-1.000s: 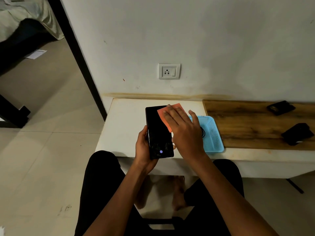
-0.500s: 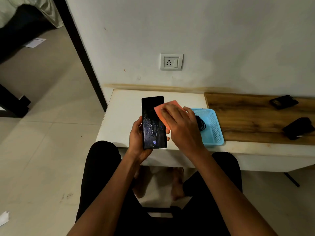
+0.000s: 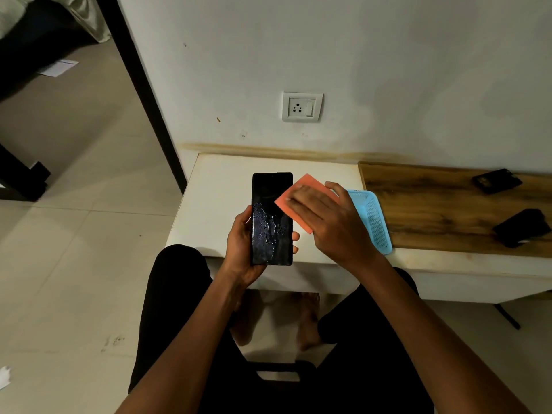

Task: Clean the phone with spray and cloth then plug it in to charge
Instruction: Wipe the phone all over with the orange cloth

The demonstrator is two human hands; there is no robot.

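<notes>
**A:** Head view, entry one. Where is the phone (image 3: 271, 218) held, and by which of the hands?

**B:** It is gripped by the left hand (image 3: 242, 245), thumb along the left edge, fingertips curled round the right edge. It is held above the near edge of the desk (image 3: 221, 186), screen up. Droplets are seen on the lower half of the glass; the upper half appears dark and dry.

**A:** Long axis?

**B:** Directed away from the body, toward the wall, nearly upright in the frame.

**A:** And the right hand (image 3: 328, 221)?

**B:** It is laid flat, fingers extended, on the orange cloth (image 3: 301, 186), which is pressed against the phone's upper right edge. The cloth's corner overlaps the screen; the wet patch lies below and to the left of it.

**A:** So the coming stroke is judged how?

**B:** Probably a sweep leftward and down the long axis toward the body, made by the right hand.

**A:** Charging items?

**B:** A wall socket (image 3: 302, 106) is noted straight above the phone. A blue basket (image 3: 375, 222) sits just behind the right hand; its contents cannot be made out.
</notes>
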